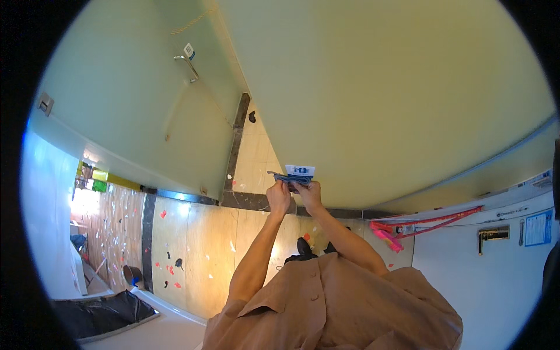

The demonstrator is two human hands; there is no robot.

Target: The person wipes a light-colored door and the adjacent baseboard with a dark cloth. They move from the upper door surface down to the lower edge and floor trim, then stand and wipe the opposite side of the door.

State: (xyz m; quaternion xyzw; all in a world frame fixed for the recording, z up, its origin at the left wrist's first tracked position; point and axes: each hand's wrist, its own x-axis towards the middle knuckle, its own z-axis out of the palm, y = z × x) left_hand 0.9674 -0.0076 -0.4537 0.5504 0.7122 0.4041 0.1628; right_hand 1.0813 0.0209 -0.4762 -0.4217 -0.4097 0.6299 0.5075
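Observation:
In front of me stands a large frosted glass door panel (379, 105), and both my hands are up at its near edge. Between them is a folded grey-blue cloth (294, 179). My left hand (278, 198) is closed on its left part, and my right hand (309, 193) grips the right part. A white and blue sticker (300, 170) shows on the glass just beyond the cloth. Whether the cloth wraps around a door handle is hidden by my fingers.
Another frosted glass panel (198, 128) with a metal handle (188, 69) stands at the left. Red and white scraps litter the tiled floor (204, 245). A bin lined with a black bag (105, 315) is lower left. A pink-red mop-like thing (386, 236) leans by the white door (466, 262).

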